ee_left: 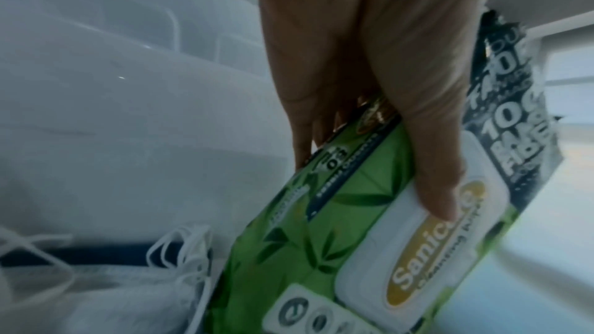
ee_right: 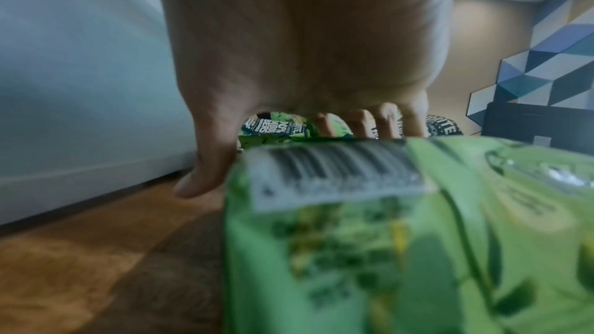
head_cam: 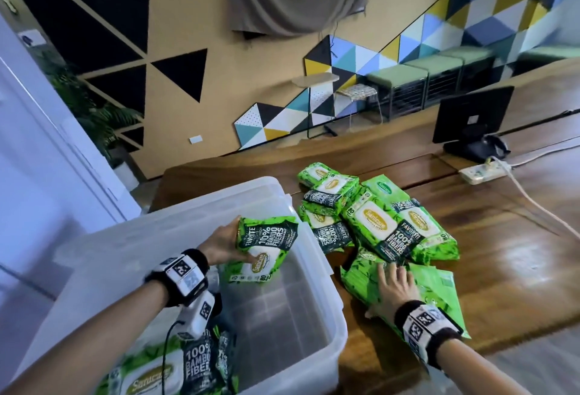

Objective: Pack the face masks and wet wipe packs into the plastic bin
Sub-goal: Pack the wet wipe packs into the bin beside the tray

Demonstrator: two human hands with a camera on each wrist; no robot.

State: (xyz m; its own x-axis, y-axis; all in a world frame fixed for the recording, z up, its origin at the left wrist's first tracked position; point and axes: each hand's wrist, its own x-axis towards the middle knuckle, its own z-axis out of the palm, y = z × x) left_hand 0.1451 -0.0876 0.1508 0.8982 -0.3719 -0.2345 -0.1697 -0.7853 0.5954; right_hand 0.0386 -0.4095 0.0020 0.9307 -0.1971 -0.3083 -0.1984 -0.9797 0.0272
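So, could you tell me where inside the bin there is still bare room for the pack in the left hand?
The plastic bin has bare floor through its middle and far end, below the held wipe pack in the left hand. Its near end is crowded with packed wipes and face masks. On the table, the right hand rests on the green pile.

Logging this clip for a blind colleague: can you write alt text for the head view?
The left hand holds a green wet wipe pack over a clear plastic bin with more packs in its near corner. The right hand rests on a pack in the pile on the wooden table.
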